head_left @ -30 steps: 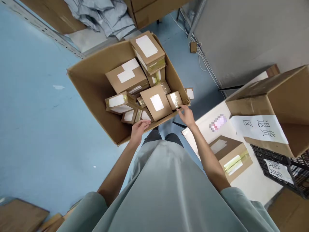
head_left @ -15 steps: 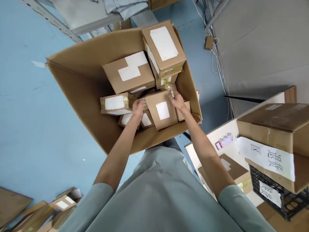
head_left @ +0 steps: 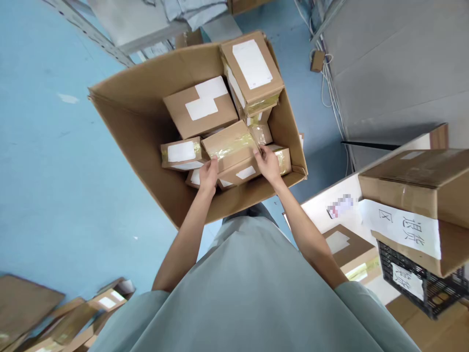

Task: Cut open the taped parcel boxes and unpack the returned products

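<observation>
A taped cardboard box (head_left: 230, 146) is tilted between my hands, its yellowish-taped side facing up. My left hand (head_left: 209, 173) grips its left end, and my right hand (head_left: 267, 164) is closed on its right end. Both are inside a large open carton (head_left: 142, 142). Around the held box lie a labelled flat box (head_left: 203, 110) behind, a smaller labelled box (head_left: 181, 152) to the left, and a tall box (head_left: 252, 71) at the back right corner. A small taped box (head_left: 283, 160) sits just right of my right hand. The carton's bottom is hidden.
To the right, a white table (head_left: 318, 215) bears a phone (head_left: 339, 206) and a cardboard box (head_left: 348, 249). A black crate (head_left: 421, 278) stands there beneath an open carton (head_left: 399, 190). Metal shelving (head_left: 135, 36) is at the back, cables (head_left: 331, 98) along the wall, flattened cartons (head_left: 73, 318) lower left.
The box between my hands has tipped, so its taped side now faces up instead of its labelled face. My hands have come slightly nearer to me, and the view has shifted a little.
</observation>
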The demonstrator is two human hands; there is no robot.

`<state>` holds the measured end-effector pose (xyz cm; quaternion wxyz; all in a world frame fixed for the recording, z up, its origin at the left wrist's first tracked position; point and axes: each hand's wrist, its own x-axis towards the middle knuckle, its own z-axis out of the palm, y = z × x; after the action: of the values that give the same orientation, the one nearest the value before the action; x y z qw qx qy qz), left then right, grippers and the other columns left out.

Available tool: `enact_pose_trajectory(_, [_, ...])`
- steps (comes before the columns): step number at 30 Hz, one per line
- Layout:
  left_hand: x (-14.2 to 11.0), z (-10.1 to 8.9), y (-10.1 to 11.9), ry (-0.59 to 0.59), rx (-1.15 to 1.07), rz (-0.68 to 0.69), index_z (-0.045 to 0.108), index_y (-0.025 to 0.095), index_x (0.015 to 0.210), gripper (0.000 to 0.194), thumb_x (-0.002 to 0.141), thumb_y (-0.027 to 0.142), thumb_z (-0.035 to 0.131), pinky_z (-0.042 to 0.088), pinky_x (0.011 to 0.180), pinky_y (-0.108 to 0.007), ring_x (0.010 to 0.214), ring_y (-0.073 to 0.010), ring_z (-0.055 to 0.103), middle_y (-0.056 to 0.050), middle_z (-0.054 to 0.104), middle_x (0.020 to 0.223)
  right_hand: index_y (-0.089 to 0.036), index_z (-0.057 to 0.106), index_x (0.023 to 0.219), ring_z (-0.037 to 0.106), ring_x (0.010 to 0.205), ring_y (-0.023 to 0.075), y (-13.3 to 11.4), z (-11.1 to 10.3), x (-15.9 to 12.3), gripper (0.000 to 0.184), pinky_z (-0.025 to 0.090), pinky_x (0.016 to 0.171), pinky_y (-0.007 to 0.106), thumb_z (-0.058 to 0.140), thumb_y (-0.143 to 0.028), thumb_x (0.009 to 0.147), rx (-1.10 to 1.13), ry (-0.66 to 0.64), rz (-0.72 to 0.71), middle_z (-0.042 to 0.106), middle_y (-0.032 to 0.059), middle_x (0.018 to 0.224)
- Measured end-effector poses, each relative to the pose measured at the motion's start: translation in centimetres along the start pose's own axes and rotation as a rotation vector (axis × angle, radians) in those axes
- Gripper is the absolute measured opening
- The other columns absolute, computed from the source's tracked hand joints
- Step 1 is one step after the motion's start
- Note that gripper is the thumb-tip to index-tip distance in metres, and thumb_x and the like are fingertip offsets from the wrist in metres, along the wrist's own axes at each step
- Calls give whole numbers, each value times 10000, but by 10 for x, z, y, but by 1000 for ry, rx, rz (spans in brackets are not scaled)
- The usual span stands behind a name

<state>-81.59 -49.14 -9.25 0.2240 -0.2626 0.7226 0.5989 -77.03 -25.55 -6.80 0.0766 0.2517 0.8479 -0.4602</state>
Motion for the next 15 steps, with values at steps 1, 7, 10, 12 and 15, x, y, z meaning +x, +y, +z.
enact_pose_trajectory(1, [-16,-11,7,17,45,42,746,175,914,519,986,689,738,597,941,-377,1004,-281,751,-86,780,909,-202,745,1433,760,1318,347,-10,-5,-19,697,582,1186,478,491,-770,1118,38,45,-41,815,171,1405])
enact_pose_trajectory(7, [-91,-70,66,80,340,448,829,182,1139,507,1006,654,702,606,1017,-379,1089,-279,758,-97,823,1106,-223,774,1462,791,1089,305,-68,-46,-114,672,643,1073,468,606,-763,1099,89,160,-124,822,125,1217])
enact_pose_trajectory(10, [-111,-76,103,51,443,645,862,206,1100,432,994,605,731,616,1099,-417,1157,-295,766,-101,827,1138,-234,845,1307,780,930,264,-84,-72,-154,565,646,962,417,614,-713,1115,74,207,-136,815,72,1047])
enact_pose_trajectory(12, [-127,-66,125,-15,460,740,877,221,1104,398,971,577,761,632,1111,-435,1148,-294,776,-91,830,1135,-235,870,1199,780,880,256,-85,-91,-181,516,636,913,402,613,-675,1125,91,272,-109,825,61,1004])
enact_pose_trajectory(15, [-165,-35,149,-138,463,860,889,221,1128,388,946,550,793,662,1087,-450,1104,-285,786,-79,826,1119,-239,877,1123,814,923,266,-73,-119,-228,507,635,905,393,623,-678,1117,212,414,-45,869,65,1054])
